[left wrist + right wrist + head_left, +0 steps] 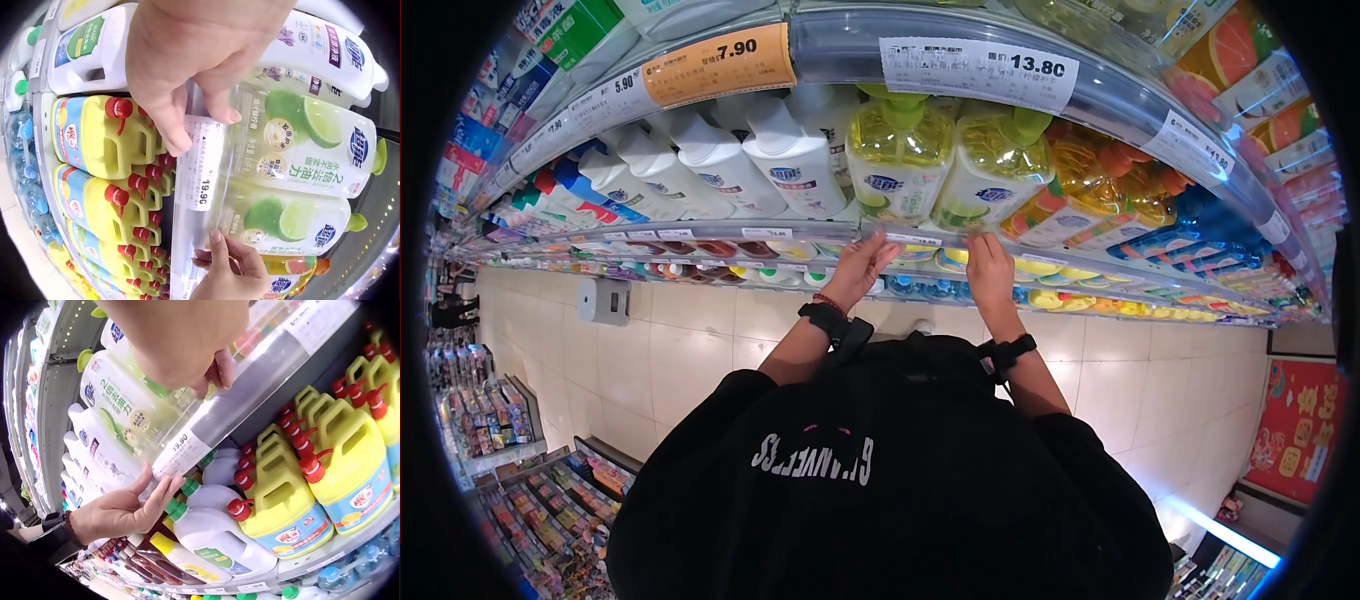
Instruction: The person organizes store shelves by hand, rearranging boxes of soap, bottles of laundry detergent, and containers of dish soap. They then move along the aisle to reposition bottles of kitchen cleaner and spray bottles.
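Note:
My left hand (862,270) is at the shelf edge, by a white price label (201,164) marked 19.90. In the left wrist view its thumb lies at one side of the label and a fingertip at the other, both fairly straight. My right hand (990,268) is farther along the same edge. With curled fingers and thumb it pinches the rim of the clear plastic strip (262,378); the hand itself partly hides the contact. Behind the strip stand two dish soap bottles (900,165) with green pump tops and lime labels.
White bottles (795,165) stand left of the soap, amber bottles (1065,200) right. Yellow jugs (275,500) with red caps fill the shelf below. An upper shelf edge (835,45) with price tags juts overhead. A grey stool (603,301) stands on the tiled floor (690,365).

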A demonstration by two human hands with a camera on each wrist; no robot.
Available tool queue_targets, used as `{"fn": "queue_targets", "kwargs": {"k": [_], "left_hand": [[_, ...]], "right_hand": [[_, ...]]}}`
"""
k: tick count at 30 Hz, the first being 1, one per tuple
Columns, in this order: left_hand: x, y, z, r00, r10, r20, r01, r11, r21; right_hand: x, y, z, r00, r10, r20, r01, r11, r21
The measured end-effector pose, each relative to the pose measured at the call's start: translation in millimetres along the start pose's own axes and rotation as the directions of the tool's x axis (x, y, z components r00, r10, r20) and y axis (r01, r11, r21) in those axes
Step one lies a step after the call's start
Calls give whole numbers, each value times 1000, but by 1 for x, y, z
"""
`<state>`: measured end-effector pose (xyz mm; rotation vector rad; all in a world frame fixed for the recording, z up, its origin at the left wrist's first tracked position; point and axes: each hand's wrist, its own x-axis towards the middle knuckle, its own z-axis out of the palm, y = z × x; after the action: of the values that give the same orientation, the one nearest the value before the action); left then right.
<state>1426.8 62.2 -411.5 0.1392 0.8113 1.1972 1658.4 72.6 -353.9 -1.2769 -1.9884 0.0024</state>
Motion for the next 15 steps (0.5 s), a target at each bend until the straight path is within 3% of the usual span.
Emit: {"fn": "queue_targets", "kwargs": {"k": [8, 15], "left_hand": [[-2, 2, -4, 996, -78, 40, 79, 997, -25], [-10, 11, 6, 989, -131, 73, 132, 991, -21]], "right_hand": [[-7, 3, 4, 999, -49, -19, 49, 999, -15], [-6, -1, -1, 1000, -1, -14, 0, 999, -49]]}}
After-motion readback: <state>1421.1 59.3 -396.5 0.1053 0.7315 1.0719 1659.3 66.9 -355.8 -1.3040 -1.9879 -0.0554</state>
